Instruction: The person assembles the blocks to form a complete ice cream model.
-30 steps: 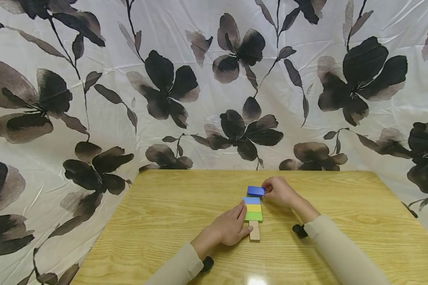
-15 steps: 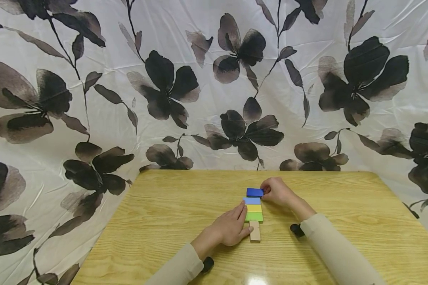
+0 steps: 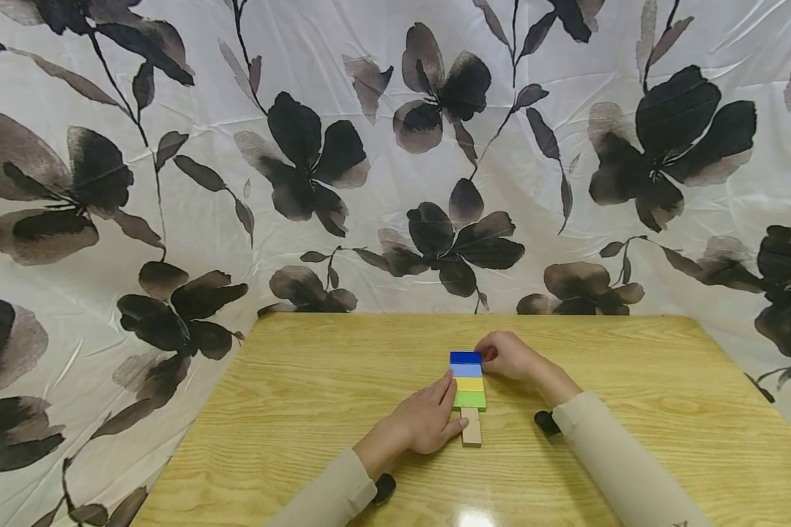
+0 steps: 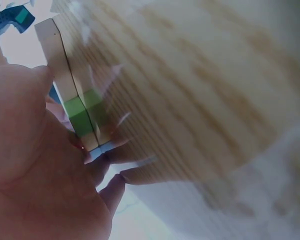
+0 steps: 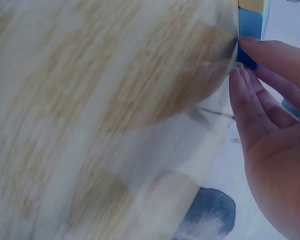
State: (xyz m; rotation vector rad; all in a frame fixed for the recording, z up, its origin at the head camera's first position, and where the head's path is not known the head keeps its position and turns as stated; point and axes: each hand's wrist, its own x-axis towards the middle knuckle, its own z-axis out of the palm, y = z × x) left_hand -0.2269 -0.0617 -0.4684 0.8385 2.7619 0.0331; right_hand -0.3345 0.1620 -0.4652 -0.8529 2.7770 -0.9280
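Observation:
A row of flat blocks lies on the table: a dark blue block (image 3: 465,358) at the far end, then a light blue block (image 3: 465,371), a yellow block (image 3: 468,384) and a green block (image 3: 469,400). Below them a plain wooden block (image 3: 471,427) points lengthwise toward me. My left hand (image 3: 423,419) lies along the row's left side, fingers fairly straight, thumb touching the wooden block. With thumb and fingertips, my right hand (image 3: 510,356) pinches the right end of the dark blue block, also seen in the right wrist view beside the light blue block (image 5: 251,22).
The glossy wood-grain table (image 3: 303,366) reflects hands and blocks. Behind it hangs a white curtain (image 3: 369,183) with dark flowers. A black wrist device (image 3: 384,489) shows under the left sleeve, another black wrist device (image 3: 546,422) under the right.
My right hand has moved slightly left and toward me, bringing the dark blue block from a small gap and offset into line against the light blue block. The left hand has stayed in place.

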